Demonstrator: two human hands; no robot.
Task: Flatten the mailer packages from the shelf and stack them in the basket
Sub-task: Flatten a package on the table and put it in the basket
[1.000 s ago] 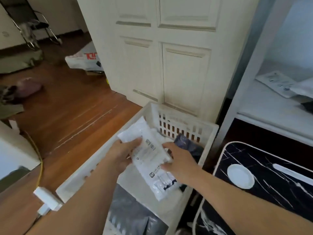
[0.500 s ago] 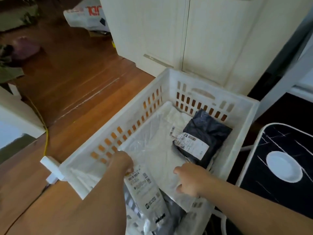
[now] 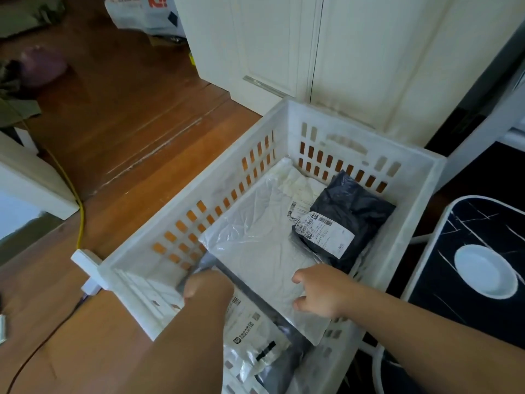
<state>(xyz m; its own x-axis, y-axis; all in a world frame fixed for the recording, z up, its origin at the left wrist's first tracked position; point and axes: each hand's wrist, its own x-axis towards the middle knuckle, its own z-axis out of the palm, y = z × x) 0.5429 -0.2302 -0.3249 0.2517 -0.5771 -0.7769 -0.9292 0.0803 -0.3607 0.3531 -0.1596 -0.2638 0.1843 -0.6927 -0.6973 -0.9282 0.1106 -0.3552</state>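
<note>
At nine o'clock a yellow cable point(image 3: 80, 211) runs over the wooden floor point(image 3: 136, 115) to a white plug point(image 3: 86, 268) touching the white basket point(image 3: 287, 120). Inside the basket's seven o'clock corner the left hand point(image 3: 208, 290) presses down with curled fingers on the printed white mailer point(image 3: 250, 339); whether it pinches the film or only pushes it I cannot tell, since the knuckles hide the tips. That mailer lies at six o'clock on a dark grey one. In the centre lies a large clear-white mailer point(image 3: 255, 251), flat and wrinkled. The right hand point(image 3: 321, 291), at five o'clock, rests on its near edge with fingers loosely curled and thumb out, gripping nothing that I can see. At two o'clock a black mailer point(image 3: 352, 211) with a shipping label sits on top, puffier than the rest.

These bags look light, soft and slick, likely to trap air and slide over one another. I would press with a flat palm from the middle outward, and lift by a sealed edge or corner.
</note>
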